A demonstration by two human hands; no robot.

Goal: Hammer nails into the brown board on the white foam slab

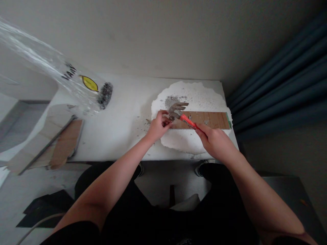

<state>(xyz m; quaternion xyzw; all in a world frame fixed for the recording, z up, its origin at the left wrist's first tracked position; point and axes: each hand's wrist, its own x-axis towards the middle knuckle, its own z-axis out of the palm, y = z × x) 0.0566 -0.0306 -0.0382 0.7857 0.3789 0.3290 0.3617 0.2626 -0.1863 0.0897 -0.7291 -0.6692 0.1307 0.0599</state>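
Observation:
My right hand (213, 139) is wrapped round the red handle of a claw hammer (175, 108). The hammer's metal head is over the left end of a brown wood-grain strip (206, 119), close to my left fingertips. My left hand (160, 125) is curled at that end of the strip, thumb and fingers pinched together. Whatever lies between them is too small and dark to make out. Under the strip is a ragged-edged white sheet (176, 137). Grey crumbs (171, 100) are heaped behind the hammer head, and finer bits are scattered around.
A clear plastic bag (76, 80) with a yellow leaf print and grey bits at its bottom is at the left of the white table (114, 136). Broken wood-grain pieces (66, 141) lie at the left edge. A dark blue curtain (278, 78) hangs at the right.

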